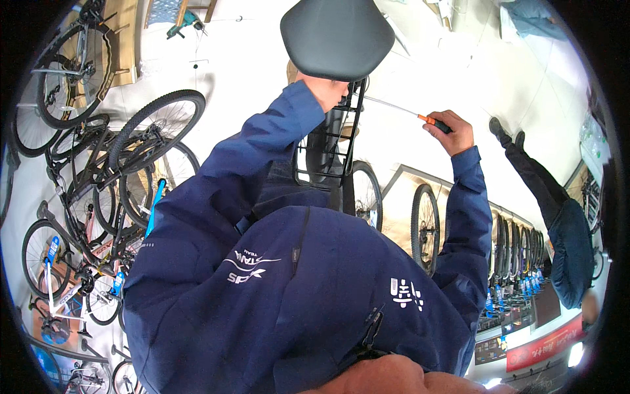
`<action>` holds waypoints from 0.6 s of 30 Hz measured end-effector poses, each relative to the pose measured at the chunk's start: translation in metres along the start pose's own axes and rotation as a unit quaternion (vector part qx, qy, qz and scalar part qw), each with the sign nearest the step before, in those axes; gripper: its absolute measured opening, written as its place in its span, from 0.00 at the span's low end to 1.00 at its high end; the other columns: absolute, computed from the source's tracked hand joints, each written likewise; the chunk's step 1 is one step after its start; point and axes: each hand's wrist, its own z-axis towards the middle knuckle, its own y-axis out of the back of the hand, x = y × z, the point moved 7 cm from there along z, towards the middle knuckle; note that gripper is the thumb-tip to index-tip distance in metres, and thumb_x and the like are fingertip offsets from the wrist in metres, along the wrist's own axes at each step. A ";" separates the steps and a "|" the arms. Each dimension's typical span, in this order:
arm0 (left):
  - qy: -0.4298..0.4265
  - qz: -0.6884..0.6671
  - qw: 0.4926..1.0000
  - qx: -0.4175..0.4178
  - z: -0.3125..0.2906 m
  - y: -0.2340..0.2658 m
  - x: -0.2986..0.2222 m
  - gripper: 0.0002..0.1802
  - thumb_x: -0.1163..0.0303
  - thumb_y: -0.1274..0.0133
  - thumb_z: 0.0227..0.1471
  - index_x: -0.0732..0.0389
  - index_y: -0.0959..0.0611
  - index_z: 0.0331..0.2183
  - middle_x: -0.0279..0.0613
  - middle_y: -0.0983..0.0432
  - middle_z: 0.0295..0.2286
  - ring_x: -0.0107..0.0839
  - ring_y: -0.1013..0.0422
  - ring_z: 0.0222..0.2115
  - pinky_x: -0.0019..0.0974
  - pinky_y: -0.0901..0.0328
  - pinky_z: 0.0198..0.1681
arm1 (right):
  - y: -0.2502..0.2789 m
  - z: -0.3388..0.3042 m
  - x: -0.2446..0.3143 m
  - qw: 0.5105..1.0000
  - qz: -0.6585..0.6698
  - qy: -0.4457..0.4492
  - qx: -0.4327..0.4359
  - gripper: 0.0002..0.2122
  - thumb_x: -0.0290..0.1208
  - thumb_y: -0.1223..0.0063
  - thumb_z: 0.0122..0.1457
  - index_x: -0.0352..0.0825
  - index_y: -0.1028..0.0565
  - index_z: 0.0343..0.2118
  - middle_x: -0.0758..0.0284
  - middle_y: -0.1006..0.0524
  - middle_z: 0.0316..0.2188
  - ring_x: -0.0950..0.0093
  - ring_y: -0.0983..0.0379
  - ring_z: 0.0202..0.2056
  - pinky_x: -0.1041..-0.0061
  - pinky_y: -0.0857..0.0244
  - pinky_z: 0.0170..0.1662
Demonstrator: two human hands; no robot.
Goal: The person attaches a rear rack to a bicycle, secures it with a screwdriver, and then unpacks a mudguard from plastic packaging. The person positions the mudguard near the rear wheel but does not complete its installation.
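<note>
A black bicycle saddle (338, 39) fills the top middle of the head view. My left hand (323, 94) is just below its near edge, beside a black rear rack (355, 121). The fingers look curled, but the saddle and the hand itself hide what they grip. To the right, my right hand (453, 131) is closed around the black and orange handle of a screwdriver (430, 120). Its long thin shaft points left toward the rack and my left hand. Whether the tip touches anything I cannot make out.
Several bicycles (85, 171) crowd the left side, one with a raised knobby tyre (157, 128). A teal power tool (189, 23) lies at the upper left. Another person (567, 243) in dark clothes stands at right, near a row of bicycles (515, 246). A wheel (425, 226) stands by my right arm.
</note>
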 end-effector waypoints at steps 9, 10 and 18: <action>-0.159 0.213 0.962 -0.065 0.006 -0.012 -0.001 0.13 0.67 0.53 0.65 0.65 0.20 0.32 0.39 0.23 0.17 0.29 0.25 0.17 0.39 0.29 0.24 | -0.006 -0.004 -0.005 1.000 0.003 0.000 -0.012 0.15 0.34 0.29 0.54 0.34 0.17 0.42 0.64 0.18 0.34 0.71 0.20 0.33 0.74 0.25 0.38; -0.164 0.225 0.958 -0.061 0.007 -0.010 -0.010 0.13 0.67 0.54 0.65 0.65 0.20 0.33 0.39 0.23 0.17 0.29 0.25 0.16 0.38 0.30 0.23 | -0.007 -0.005 -0.005 1.000 0.004 -0.002 -0.015 0.15 0.34 0.29 0.54 0.34 0.17 0.42 0.64 0.18 0.34 0.71 0.20 0.33 0.74 0.25 0.38; -0.059 0.047 0.997 0.008 0.001 0.001 -0.051 0.15 0.66 0.54 0.68 0.64 0.22 0.31 0.35 0.27 0.15 0.25 0.29 0.13 0.33 0.34 0.18 | -0.014 -0.009 -0.008 1.000 -0.001 -0.004 -0.026 0.14 0.33 0.29 0.55 0.34 0.17 0.42 0.64 0.18 0.34 0.71 0.21 0.32 0.74 0.25 0.38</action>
